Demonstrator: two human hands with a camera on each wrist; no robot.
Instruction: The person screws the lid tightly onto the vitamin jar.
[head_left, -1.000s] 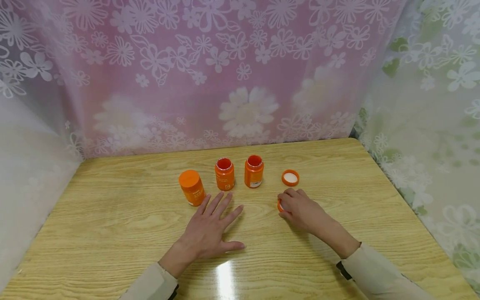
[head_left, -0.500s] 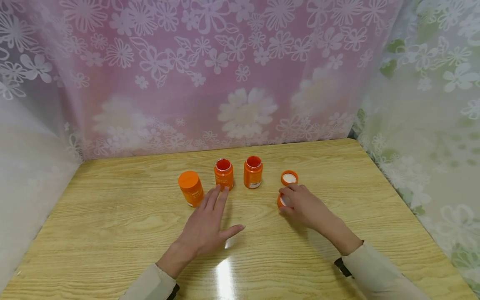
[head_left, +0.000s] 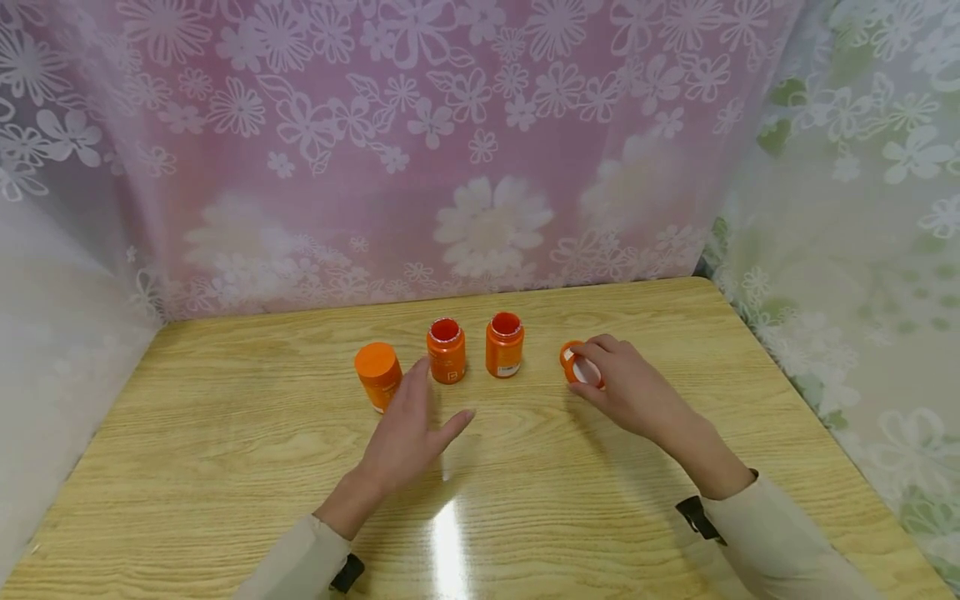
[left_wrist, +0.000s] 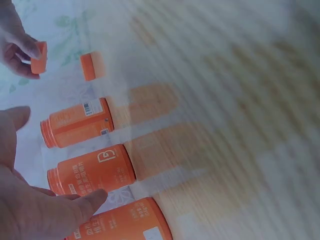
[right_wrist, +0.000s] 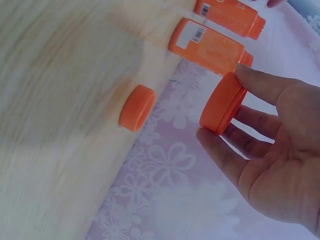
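Observation:
My right hand (head_left: 637, 387) pinches an orange screw lid (right_wrist: 220, 102) between thumb and fingers, its white inner side up in the head view. A gap to the tabletop shows in the right wrist view. A second orange lid (right_wrist: 136, 108) lies on the table beyond, partly covered by the held one in the head view. My left hand (head_left: 397, 442) hovers with extended fingers and thumb apart, holding nothing. Its fingertips come up between a capped orange bottle (head_left: 377, 367) and an uncapped orange bottle (head_left: 447, 360). Another uncapped bottle (head_left: 504, 356) stands to the right of these.
The bottles stand upright in a row on the wood-grain table (head_left: 225, 467). Behind the table's far edge hangs a pink floral curtain (head_left: 480, 167). A pale green-and-white floral curtain (head_left: 855, 275) borders the right side.
My right hand has lifted its lid from the table and moved away from me, toward the other lid. The left hand has risen, its fingers drawing together from a wide spread.

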